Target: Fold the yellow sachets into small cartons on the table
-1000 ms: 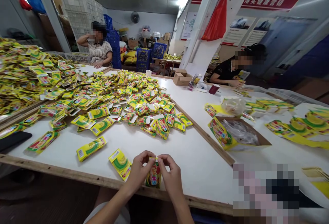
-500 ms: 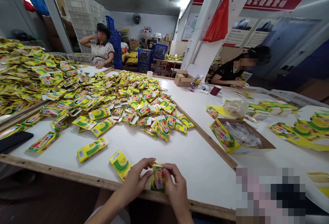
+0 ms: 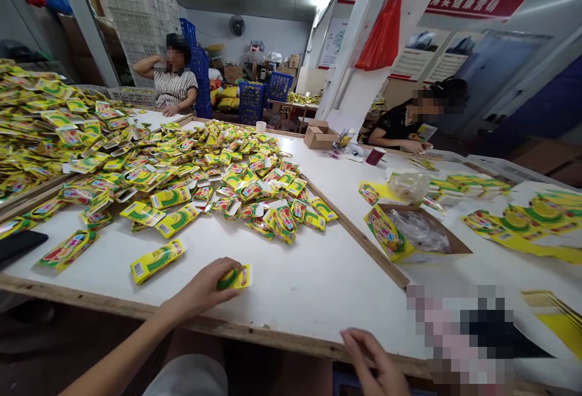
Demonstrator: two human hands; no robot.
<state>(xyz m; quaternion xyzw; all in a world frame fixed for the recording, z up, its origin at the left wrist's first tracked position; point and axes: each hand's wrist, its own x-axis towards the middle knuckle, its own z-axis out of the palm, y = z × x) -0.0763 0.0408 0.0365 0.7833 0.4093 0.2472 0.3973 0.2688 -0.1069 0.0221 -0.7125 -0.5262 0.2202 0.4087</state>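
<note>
My left hand is closed on a small yellow and green carton printed with a melon picture, just above the white tabletop. Its fingers curl over the carton and hide part of it. My right hand is at the table's front edge, lower right, with fingers apart and nothing seen in it. Left of my left hand, a similar yellow carton lies flat. Farther left is another colourful packet. Beyond my hands spreads a heap of the same cartons.
A wooden strip divides the tabletop. Right of it stands an open display box holding clear plastic. A dark phone lies at the left edge. Two people sit across the table; a small cardboard box stands near the pillar.
My hands have separated; the carton they held together no longer shows. My left hand has closed on the carton that lay beside it, and my right hand has moved right and down. The view shifted slightly.
</note>
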